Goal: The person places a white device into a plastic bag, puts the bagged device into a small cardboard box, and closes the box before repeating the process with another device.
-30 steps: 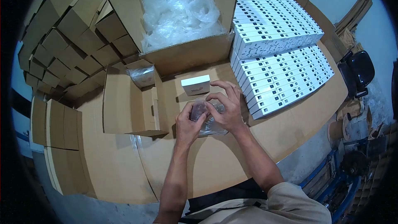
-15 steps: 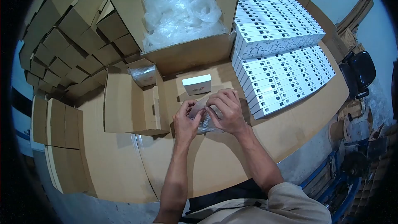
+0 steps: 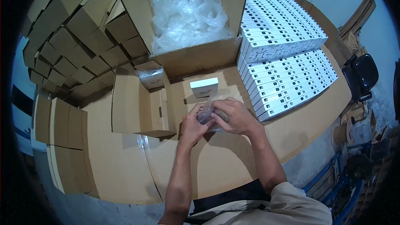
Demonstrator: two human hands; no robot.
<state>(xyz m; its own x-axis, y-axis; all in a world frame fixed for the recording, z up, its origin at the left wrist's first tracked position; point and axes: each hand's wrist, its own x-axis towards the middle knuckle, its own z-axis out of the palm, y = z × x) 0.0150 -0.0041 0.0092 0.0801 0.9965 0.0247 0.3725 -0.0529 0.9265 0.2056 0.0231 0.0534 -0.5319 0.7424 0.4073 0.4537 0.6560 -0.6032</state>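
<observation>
Both hands meet over the cardboard-covered table, fingers closed on a clear plastic bag [image 3: 205,116]. My left hand [image 3: 193,126] grips the bag's left side. On the opposite side, my right hand [image 3: 234,116] pinches the film near its upper edge. Whether anything lies inside the bag is hidden by the fingers. Just beyond the hands a small white box [image 3: 204,88] with faint print stands on the table. To the left is an open cardboard box [image 3: 132,110], with a plastic-wrapped item [image 3: 151,78] at its far end.
A large carton [image 3: 200,60] full of crumpled clear plastic bags [image 3: 189,16] stands at the back. Rows of white boxes [image 3: 287,81] with dark squares are stacked on the right. Brown cartons [image 3: 71,33] pile up at the far left, and more [image 3: 66,146] stand at the left edge.
The view has shifted slightly, so the scene sits further right. My right hand has moved lower and closer to the left one, and a strip of the bag's film now sticks up between them.
</observation>
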